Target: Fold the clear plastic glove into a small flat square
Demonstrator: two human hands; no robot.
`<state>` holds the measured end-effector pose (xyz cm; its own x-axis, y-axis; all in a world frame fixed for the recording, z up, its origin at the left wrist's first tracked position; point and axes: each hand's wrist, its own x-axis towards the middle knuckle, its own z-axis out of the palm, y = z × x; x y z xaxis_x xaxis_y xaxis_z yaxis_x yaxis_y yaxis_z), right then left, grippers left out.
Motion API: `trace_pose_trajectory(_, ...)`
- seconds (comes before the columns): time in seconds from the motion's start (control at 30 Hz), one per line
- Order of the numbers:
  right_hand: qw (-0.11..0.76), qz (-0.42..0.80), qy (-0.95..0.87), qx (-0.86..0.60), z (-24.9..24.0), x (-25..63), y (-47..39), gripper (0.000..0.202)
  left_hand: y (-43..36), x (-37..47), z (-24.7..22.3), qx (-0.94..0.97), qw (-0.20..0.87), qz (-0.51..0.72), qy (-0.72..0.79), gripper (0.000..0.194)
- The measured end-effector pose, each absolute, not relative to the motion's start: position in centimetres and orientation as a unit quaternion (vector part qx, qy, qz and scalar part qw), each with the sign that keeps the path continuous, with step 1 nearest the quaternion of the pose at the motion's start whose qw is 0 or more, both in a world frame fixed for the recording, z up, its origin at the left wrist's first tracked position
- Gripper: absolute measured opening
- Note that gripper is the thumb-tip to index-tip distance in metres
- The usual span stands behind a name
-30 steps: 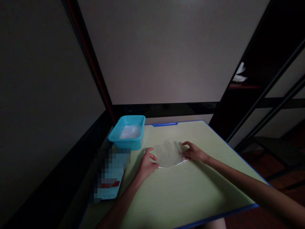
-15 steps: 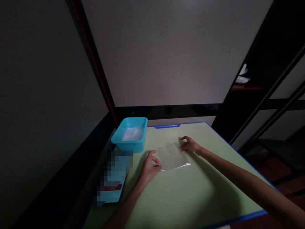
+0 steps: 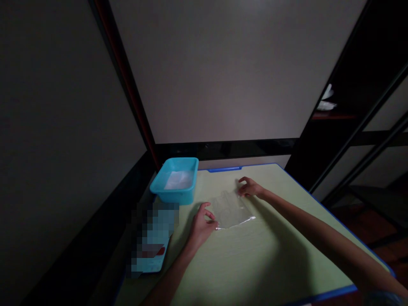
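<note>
A clear plastic bag (image 3: 230, 211) lies flat on the pale green table (image 3: 229, 263), wrinkled toward its far edge. My left hand (image 3: 204, 223) is at the bag's left side, fingers apart and curved, the thumb touching the near left corner. At the far right corner is my right hand (image 3: 251, 187), its index finger raised and bent. The thumb and lower fingers of that hand come together at the bag's edge and seem to pinch it.
A turquoise basket (image 3: 177, 196) holding a white sheet (image 3: 179, 180) stands at the table's far left. Nearer, a light blue tray-like object (image 3: 154, 265) is partly blurred out. A blue handle (image 3: 225, 169) sits on the far edge; a pale panel (image 3: 216, 76) rises behind.
My right hand has moved slightly up and left along the bag's far right edge. The far part of the bag is more wrinkled and raised. My left hand has barely moved.
</note>
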<state>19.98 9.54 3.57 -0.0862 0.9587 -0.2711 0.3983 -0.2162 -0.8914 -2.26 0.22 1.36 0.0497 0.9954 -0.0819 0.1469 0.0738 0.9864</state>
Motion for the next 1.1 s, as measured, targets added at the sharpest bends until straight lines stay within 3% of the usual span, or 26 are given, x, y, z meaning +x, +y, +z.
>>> trace_pose_trajectory(0.43, 0.32, 0.453, -0.575, -0.602, 3.3, 20.3, 8.8, 0.03, 0.4, -2.0, 0.8, 0.528, 0.482, 0.457, 0.529, 0.053)
trace_pose_trajectory(0.67, 0.329, 0.384, -0.596, -0.624, 1.7, 20.4, 9.5, 0.038, 0.5, -2.2, 0.3, 0.547, 0.463, 0.457, 0.527, 0.05)
trace_pose_trajectory(1.1, 0.286, 0.137, -0.752, -0.578, 3.9, 20.7, 5.4, 0.032, -0.2, -2.9, 0.9, 0.605, 0.365, 0.456, 0.541, 0.041)
